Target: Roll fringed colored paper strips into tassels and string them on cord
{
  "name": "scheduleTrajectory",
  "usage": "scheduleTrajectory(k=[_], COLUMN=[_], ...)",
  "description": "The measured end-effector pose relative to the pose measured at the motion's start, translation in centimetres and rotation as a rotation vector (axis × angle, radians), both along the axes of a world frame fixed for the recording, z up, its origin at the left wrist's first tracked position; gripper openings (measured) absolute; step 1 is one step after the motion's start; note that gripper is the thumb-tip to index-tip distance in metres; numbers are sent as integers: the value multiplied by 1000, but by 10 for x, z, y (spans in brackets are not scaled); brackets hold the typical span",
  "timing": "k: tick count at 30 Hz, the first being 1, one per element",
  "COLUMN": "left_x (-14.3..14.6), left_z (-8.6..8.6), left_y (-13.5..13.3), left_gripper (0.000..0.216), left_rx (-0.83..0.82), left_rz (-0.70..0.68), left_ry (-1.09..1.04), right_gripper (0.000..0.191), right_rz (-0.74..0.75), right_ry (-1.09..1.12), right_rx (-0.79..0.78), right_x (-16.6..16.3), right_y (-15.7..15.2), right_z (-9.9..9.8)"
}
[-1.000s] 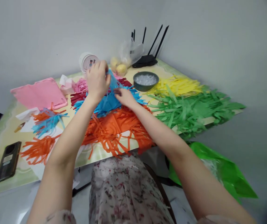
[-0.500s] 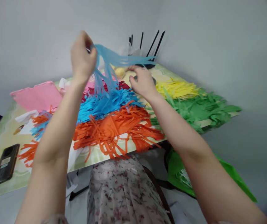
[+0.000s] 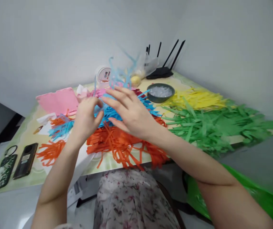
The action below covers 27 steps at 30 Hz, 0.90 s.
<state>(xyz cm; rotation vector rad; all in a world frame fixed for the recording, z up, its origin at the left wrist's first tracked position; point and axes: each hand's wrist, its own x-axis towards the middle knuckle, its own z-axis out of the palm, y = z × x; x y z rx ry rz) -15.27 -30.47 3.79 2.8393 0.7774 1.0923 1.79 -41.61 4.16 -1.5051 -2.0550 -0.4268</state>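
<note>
My left hand (image 3: pixel 86 116) is curled, its fingers closed at the edge of the blue paper strips (image 3: pixel 113 111), and it seems to pinch a few of them. Blurred blue strips trail up into the air (image 3: pixel 117 71) behind the hands. My right hand (image 3: pixel 130 111) hovers with fingers stretched out and spread over the blue pile, holding nothing. Below both hands lies a heap of orange strips (image 3: pixel 119 144).
Green strips (image 3: pixel 210 124) and yellow strips (image 3: pixel 196 98) cover the table's right side. A dark bowl (image 3: pixel 161 92), a router (image 3: pixel 162 71), a white tub (image 3: pixel 104 74) and a pink folder (image 3: pixel 58 100) stand behind. Two phones (image 3: pixel 26 159) lie at the left. A green bag (image 3: pixel 246 194) sits under the table.
My left hand came down from high above the table to the blue pile, the strips trailing up behind it. My right hand moved left and spread open over the pile.
</note>
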Motion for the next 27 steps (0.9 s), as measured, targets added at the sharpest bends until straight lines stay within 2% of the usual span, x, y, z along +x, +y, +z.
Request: scheduleTrajectory(k=[3,5,9,13,16,23,27], left_x=[-14,-21,-25,-24,-24,-29,-35], left_z=[-13,-17,-21,-24,-27,-31,-31], left_y=[-15,-17,-10,-3,0,-1,-4], left_gripper=[12,17,15,16,19,32,29], left_rx=[-40,-89,-276,-436,-535,-861,-987], left_rz=[-54,-85,-167,-206,-224,-287,-338], left_ry=[57,31,-39,-146,-212,-436,-446], right_gripper=[32,24,15,5,9,10,11], right_rz=[78,133,202,188,174,356,401], right_ry=[-54,-66,46,193,316,608,597], right_rx=[-11,-32,-114,-258,-300,-254,-236], right_x=[2,7,18,29,37,41,45], right_y=[21,26,14,3,0,-3,-7], right_z=[-18,-22,-3,21,28,15,5])
